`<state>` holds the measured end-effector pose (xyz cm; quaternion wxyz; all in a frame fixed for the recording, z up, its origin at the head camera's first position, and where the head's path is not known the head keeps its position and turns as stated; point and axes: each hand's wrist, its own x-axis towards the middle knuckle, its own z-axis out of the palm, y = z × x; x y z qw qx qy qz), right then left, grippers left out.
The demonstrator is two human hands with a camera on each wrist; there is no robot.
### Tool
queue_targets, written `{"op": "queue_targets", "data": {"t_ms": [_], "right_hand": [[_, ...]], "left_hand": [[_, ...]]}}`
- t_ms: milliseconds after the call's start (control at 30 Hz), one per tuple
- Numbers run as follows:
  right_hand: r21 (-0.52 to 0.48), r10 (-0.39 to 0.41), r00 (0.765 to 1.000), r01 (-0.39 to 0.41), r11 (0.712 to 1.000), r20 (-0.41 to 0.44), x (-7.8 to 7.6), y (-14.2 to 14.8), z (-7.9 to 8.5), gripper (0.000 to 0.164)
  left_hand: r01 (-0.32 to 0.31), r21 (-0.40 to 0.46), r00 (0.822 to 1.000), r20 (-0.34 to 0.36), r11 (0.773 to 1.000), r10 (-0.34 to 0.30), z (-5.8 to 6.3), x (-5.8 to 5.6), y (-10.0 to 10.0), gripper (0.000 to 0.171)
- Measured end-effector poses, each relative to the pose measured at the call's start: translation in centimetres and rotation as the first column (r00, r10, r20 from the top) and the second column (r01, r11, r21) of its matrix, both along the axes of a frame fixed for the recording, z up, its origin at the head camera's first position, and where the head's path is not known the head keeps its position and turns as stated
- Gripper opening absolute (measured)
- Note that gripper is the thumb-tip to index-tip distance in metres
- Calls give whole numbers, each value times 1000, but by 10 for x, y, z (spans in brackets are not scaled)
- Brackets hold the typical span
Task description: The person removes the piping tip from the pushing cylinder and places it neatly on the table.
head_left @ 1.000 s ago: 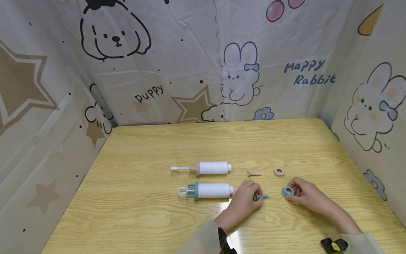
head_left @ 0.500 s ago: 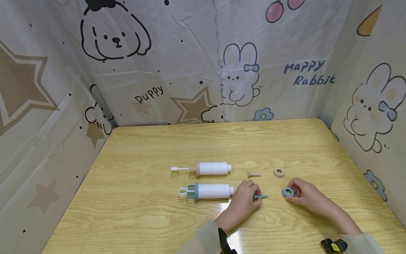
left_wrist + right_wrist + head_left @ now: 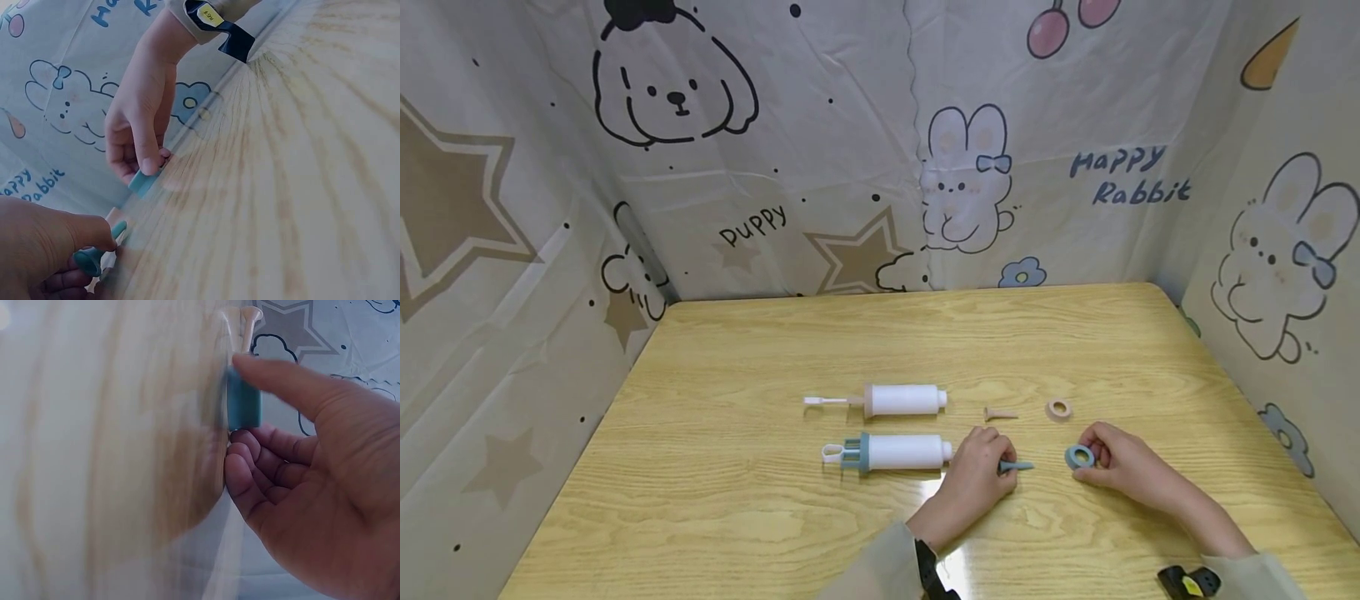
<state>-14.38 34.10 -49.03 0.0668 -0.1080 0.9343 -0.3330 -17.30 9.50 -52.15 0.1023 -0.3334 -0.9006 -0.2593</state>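
Note:
In the head view my left hand (image 3: 972, 473) pinches a teal peg-like piece (image 3: 1021, 467) whose thin stem points right. The left wrist view shows the flared, cup-like end of this teal piece (image 3: 88, 262) beside the thumb. My right hand (image 3: 1126, 460) holds a teal ring (image 3: 1071, 457) at its right side, between thumb and fingers, low at the table. In the right wrist view the teal ring (image 3: 244, 400) is seen edge-on, with the thumb at its top and fingertips at its lower end.
Left of the hands lie a white cylinder with teal fitting (image 3: 904, 451) and a white cylinder with beige fitting (image 3: 904, 399). Behind the hands are a beige peg-like piece (image 3: 1002, 413) and a beige ring (image 3: 1050, 409). Patterned cloth (image 3: 850, 150) surrounds the wooden table (image 3: 737, 350).
My left hand has turned the teal piece slightly, so its flared end shows less in the head view. The right hand and teal ring stay almost in place.

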Motion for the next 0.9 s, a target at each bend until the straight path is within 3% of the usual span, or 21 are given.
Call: {"op": "queue_targets", "data": {"t_ms": [200, 333, 400, 500, 667, 800, 900], "right_hand": [[0, -74, 997, 74, 997, -17, 2, 1, 0, 43], [20, -143, 986, 145, 989, -87, 0, 1, 3, 43], [18, -168, 975, 172, 985, -145, -3, 0, 6, 40], [3, -186, 953, 192, 981, -240, -7, -3, 9, 32], [-35, -172, 892, 174, 984, -418, -11, -17, 11, 19], [-60, -141, 819, 130, 990, -557, -13, -35, 12, 20], [-69, -121, 779, 100, 993, -616, -16, -48, 12, 23]], "left_hand": [[-6, 13, 1000, 24, 1000, 5, 0, 1, -1, 14], [-10, 49, 999, 48, 999, 8, 2, 2, -2, 20], [-15, 81, 1000, 22, 997, 13, 5, 3, -3, 24], [-12, 155, 996, -87, 988, 26, 9, 0, -5, 26], [23, 279, 956, -286, 960, 60, 14, -6, -14, 32], [16, 289, 900, -421, 957, 112, 15, -13, -27, 37], [-10, 290, 868, -472, 957, 152, 15, -19, -39, 40]]}}
